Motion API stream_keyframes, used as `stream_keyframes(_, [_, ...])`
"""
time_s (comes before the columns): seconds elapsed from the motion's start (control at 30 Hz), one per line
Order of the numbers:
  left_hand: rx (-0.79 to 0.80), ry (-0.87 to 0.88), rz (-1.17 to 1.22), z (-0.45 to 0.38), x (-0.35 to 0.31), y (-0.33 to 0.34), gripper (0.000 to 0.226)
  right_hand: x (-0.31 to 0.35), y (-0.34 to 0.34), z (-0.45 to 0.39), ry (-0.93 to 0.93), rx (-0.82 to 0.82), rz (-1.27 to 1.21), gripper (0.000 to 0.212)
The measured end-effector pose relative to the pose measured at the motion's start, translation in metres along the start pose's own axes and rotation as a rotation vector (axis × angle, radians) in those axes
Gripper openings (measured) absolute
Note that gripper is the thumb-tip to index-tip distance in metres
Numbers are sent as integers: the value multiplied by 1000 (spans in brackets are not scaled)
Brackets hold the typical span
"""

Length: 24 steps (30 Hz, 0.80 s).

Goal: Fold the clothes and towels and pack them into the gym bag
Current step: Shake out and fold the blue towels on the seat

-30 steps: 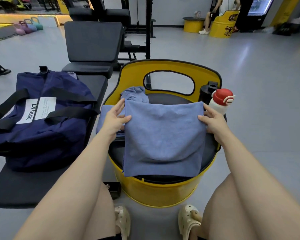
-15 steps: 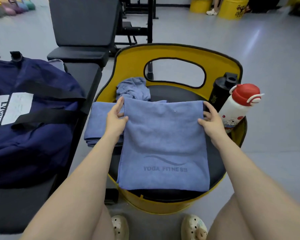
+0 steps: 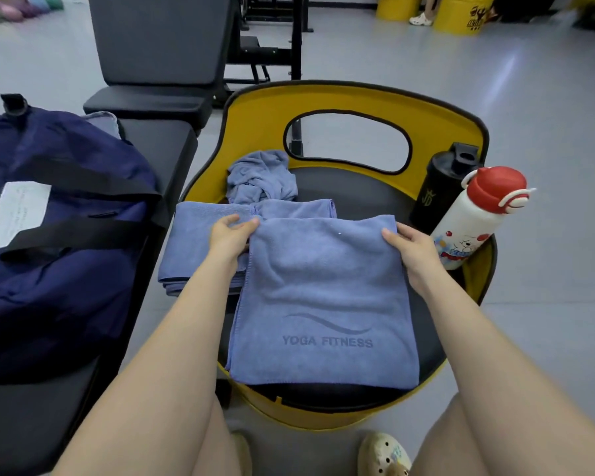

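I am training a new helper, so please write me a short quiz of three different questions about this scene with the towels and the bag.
1. True or false: the white bottle with the red cap lies inside the navy gym bag.
2. Which words are printed on the blue towel that both hands hold?
3. Multiple choice: where does the crumpled blue cloth lie? A) on the floor B) at the back of the yellow seat C) on the bag

Key
1. False: it stands at the seat's right edge, beside the black bottle.
2. YOGA FITNESS; the left hand and right hand grip its far corners.
3. B
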State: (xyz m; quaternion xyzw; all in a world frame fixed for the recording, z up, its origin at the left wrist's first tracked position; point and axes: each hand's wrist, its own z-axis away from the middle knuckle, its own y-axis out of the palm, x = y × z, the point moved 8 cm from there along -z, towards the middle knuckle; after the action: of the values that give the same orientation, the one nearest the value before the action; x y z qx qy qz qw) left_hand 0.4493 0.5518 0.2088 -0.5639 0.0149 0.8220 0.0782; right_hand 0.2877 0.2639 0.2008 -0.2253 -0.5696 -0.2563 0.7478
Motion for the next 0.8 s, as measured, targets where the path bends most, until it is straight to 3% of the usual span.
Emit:
stream_keyframes(0.27, [8,71,-182,-1,-5,3,27,10,-4,2,-70,-81,10,13])
stream_keyframes(0.47, [3,99,-205,5,-12,-1,16,21,-11,7,-118,-124,-1,17])
stream_keyframes(0.63, [58,59,-86,8,-17,0,19,35,-17,11,-154,-146,-33,23])
stream_keyframes(0.8, [135,44,115,16,-26,5,39,43,-18,20,-176,-132,-42,22])
